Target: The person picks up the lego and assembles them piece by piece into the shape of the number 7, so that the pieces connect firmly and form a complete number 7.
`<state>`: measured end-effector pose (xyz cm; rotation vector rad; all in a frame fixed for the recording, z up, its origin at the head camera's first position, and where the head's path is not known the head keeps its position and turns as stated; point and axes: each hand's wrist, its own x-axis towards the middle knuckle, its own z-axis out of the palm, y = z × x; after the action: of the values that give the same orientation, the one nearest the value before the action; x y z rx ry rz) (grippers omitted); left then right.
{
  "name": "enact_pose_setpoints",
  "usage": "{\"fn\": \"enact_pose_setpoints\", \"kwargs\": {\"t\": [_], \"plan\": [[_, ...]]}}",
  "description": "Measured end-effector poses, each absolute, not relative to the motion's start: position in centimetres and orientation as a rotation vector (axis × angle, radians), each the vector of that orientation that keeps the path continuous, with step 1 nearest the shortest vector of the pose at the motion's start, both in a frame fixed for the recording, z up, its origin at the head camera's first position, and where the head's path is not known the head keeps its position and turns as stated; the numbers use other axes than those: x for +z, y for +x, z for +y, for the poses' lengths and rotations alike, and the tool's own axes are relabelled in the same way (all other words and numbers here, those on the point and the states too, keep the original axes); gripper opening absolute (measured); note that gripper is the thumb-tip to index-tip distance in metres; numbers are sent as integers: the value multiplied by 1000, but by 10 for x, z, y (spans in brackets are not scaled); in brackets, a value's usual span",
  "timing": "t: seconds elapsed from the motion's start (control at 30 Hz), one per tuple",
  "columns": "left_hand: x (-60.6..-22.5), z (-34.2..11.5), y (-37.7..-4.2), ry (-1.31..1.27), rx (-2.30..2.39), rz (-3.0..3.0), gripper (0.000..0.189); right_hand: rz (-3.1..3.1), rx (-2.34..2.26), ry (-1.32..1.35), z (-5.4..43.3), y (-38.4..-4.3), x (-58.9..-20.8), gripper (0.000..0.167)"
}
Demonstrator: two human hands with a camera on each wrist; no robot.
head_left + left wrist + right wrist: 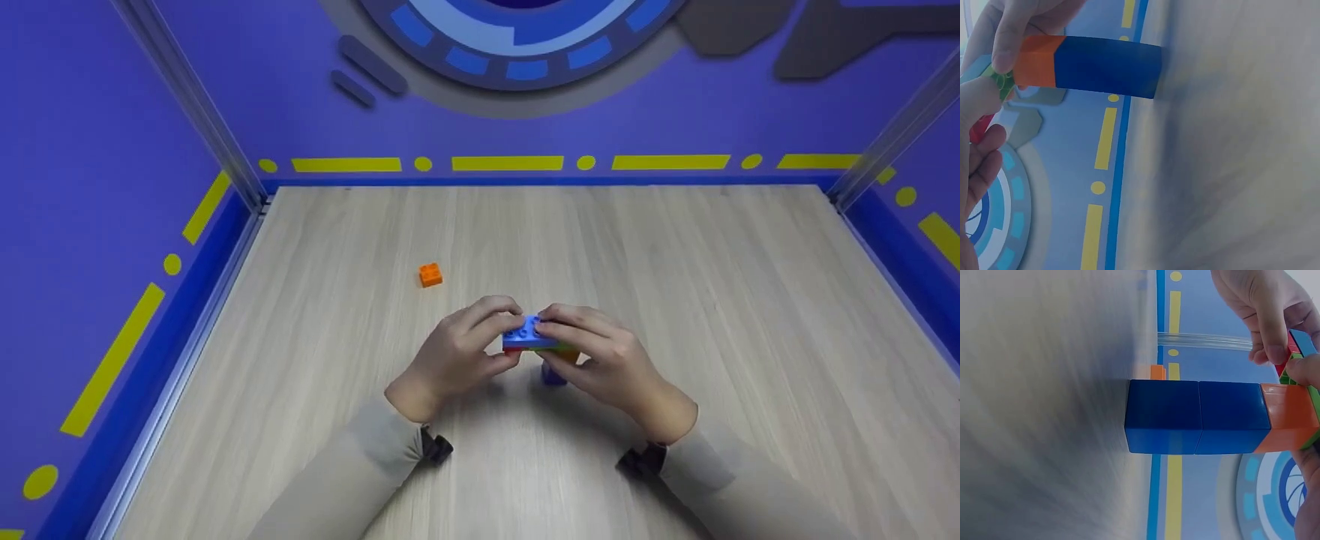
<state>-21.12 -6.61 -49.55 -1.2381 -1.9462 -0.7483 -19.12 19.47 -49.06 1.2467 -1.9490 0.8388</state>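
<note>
A tower of toy building bricks stands on the table before me. Its column has two dark blue bricks (1163, 417) below an orange brick (1292, 408). Above that lies a green brick (1005, 85), with a red brick (981, 128) jutting out beside it toward the left. A long blue brick (517, 340) with studs on top covers them. My left hand (463, 345) pinches the left end of this upper layer between thumb and fingers. With fingers on top and thumb below, my right hand (604, 352) holds the right end. The fingers partly hide the upper bricks.
A loose orange brick (430, 276) lies on the wooden table (337, 247), farther back and left of the hands. Blue printed panels (510, 135) enclose the table at the back and both sides, with metal posts (199, 97) at the corners.
</note>
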Motion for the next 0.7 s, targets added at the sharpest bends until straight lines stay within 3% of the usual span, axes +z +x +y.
{"fn": "enact_pose_setpoints", "kwargs": {"t": [0.2,0.7], "plan": [[-496,-68,-211,-1191,-512,-1835,34,-1945,801,1231,194,-191,-491,30],[-490,-70,-209,-1218,-479,-1861,27,-1913,653,1229,194,-191,-488,27]]}}
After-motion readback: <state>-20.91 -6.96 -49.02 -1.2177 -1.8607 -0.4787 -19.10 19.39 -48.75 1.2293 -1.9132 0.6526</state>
